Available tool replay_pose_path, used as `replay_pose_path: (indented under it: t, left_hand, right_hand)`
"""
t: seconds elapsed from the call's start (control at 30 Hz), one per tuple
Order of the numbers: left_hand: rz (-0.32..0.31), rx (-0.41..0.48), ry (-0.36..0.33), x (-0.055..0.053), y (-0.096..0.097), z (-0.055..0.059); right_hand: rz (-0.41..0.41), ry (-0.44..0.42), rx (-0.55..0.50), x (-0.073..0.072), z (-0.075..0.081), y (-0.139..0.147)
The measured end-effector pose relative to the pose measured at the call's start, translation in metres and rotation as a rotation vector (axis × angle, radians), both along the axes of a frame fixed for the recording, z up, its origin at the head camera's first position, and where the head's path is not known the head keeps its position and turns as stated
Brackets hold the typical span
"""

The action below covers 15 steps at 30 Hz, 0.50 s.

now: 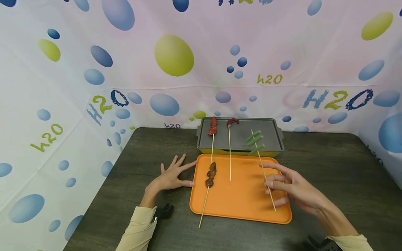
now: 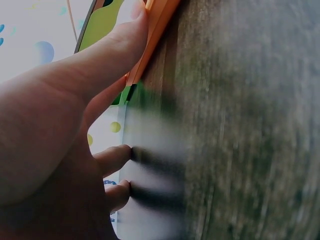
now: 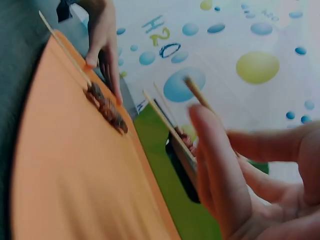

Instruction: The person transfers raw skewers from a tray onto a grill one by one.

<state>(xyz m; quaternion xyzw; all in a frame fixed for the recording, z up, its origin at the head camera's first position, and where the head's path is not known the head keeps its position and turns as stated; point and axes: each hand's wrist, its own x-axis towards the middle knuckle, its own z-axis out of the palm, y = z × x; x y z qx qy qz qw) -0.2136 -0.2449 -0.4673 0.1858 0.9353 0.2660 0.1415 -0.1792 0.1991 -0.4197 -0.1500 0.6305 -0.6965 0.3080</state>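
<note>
My right hand (image 1: pixel 290 186) pinches the stick of a skewer of green vegetable pieces (image 1: pixel 255 140), held slanting over the right side of the orange tray (image 1: pixel 242 205). Its green pieces overlap the front of the grill pan (image 1: pixel 251 129) in the head view. At the tray's left edge my left hand (image 1: pixel 171 176) spreads its fingers, with thumb and forefinger touching the rim. A skewer of brown meat (image 1: pixel 211 176) lies on the tray, its stick reaching past the front edge. In the pan rest a red meat skewer (image 1: pixel 213 126) and a skewer with a curled reddish piece (image 1: pixel 232 121), sticks pointing toward me.
The grey-topped pan has a green-yellow side and stands directly behind the tray. Both are on a dark wooden table (image 1: pixel 329 167). A white sheet printed with blue and green bubbles (image 1: pixel 174 55) hangs behind and at the sides.
</note>
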Motion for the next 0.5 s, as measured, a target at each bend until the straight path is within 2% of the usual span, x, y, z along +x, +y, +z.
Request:
replay_pose_path:
  t: [0.13,0.23,0.4,0.5]
  left_hand:
    - [0.0,0.003,-0.003,0.0,0.001,-0.001]
    - [0.001,0.005,-0.011,0.0,0.001,-0.003]
    - [0.006,0.0,-0.017,0.0,0.001,-0.001]
    - [0.0,0.003,-0.012,-0.001,0.001,-0.001]
  right_hand:
    - [-0.18,0.01,0.074,-0.013,-0.004,-0.005]
    - [-0.271,0.032,0.103,-0.022,-0.006,-0.011]
    - [-0.368,0.018,0.066,-0.041,-0.01,-0.017]
    - [-0.395,0.006,0.067,-0.051,-0.012,-0.021]
